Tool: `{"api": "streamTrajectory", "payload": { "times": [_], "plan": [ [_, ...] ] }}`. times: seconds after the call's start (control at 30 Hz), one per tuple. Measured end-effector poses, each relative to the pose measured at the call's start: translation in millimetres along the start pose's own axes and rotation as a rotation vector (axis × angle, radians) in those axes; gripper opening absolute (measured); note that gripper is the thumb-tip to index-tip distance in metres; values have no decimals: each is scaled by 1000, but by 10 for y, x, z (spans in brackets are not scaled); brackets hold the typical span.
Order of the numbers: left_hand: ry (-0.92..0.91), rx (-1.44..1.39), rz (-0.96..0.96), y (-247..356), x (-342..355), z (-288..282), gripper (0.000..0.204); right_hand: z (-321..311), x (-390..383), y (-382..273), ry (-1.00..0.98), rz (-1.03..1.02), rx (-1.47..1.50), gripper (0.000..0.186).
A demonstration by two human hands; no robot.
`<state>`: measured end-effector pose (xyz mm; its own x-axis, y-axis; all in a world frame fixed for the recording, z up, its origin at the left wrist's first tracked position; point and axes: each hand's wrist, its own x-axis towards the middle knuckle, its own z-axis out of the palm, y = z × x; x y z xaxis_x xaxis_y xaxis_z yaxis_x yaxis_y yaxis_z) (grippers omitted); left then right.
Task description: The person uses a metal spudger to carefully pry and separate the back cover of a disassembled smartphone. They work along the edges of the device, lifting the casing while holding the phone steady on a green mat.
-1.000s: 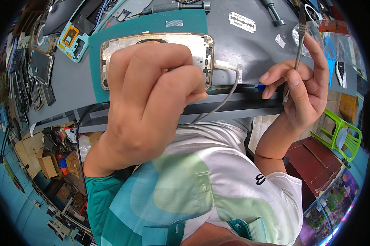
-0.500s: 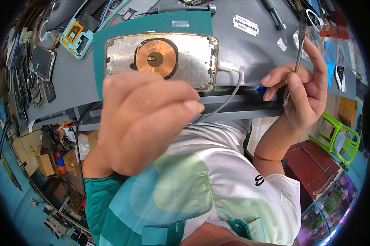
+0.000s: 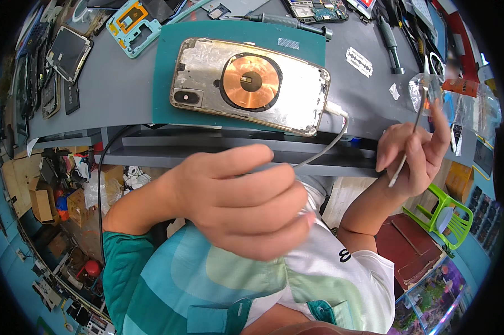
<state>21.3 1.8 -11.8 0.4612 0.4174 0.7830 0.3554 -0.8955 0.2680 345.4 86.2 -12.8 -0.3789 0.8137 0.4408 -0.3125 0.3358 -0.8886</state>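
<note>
A phone with its back glass off (image 3: 199, 67) lies on the green mat (image 3: 168, 109). Its silver inner plate shows, with a round copper charging coil (image 3: 267, 84) on it and a camera module (image 3: 186, 97) near its left end. From the phone's right end a pale cable (image 3: 341, 117) loops down behind my left hand. My left hand (image 3: 240, 204), slightly blurred, hovers in front of the table edge with its fingers curled; whatever they may hold is hidden. To the right, my right hand (image 3: 416, 153) grips a thin metal pry tool (image 3: 416, 120) between thumb and fingers, away from the phone.
Behind the mat lie a screwdriver (image 3: 288, 23) and an opened device with a circuit board (image 3: 319, 11). A razor blade (image 3: 359, 62) and another screwdriver (image 3: 390, 44) are to the right. At the left are a light-blue phone frame (image 3: 133, 28) and a loose screen (image 3: 68, 53).
My left hand has moved right and down, off the phone, uncovering its left end and camera. My right hand still holds the pry tool, now tilted and lower. The whole view has shifted.
</note>
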Motion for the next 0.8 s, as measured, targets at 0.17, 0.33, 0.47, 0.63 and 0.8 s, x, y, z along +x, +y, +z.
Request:
{"api": "streamTrajectory", "payload": {
  "times": [0.17, 0.33, 0.47, 0.63, 0.8],
  "plan": [
    [25, 168, -25, -75, -85, -4, 8, -278, 195, -86, -390, -39, 376, 48],
    [25, 190, 11, -184, -84, 102, 5, -113, 333, -234, -398, -31, 523, 39],
    [14, 182, -20, -192, -73, 87, 6, 323, 322, -106, -254, -49, 198, 59],
    [26, 171, -54, -209, -79, 97, 7, 521, 346, -24, -35, -101, -306, 64],
    [23, 168, -95, -205, -68, 112, 7, 643, 467, 52, -24, -109, -509, 36]
  ]
}}
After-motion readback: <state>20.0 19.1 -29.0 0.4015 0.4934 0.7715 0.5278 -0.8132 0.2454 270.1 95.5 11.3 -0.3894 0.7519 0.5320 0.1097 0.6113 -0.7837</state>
